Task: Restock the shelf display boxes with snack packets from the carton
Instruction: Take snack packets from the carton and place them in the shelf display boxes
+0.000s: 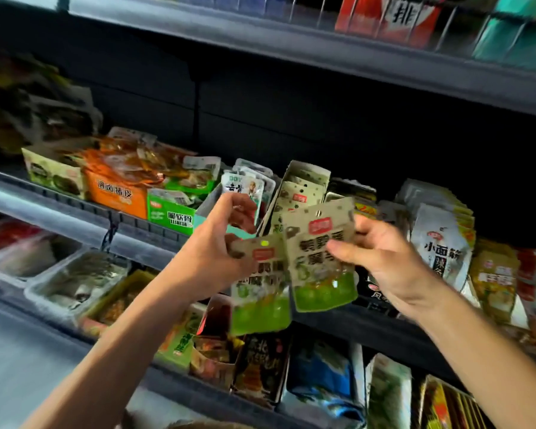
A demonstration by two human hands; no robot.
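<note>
Green-bottomed snack packets fill both hands: left hand (217,252) grips one (260,289); right hand (381,261) pinches another (321,258); display box (300,187) at twelve o'clock.

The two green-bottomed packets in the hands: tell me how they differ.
The left hand's packet hangs lower and tilts, its top edge gripped by the left hand. The right hand's packet sits higher, more upright, overlapping in front, pinched at its side by the right hand. Both share the beige top, red logo and green bottom.
</note>
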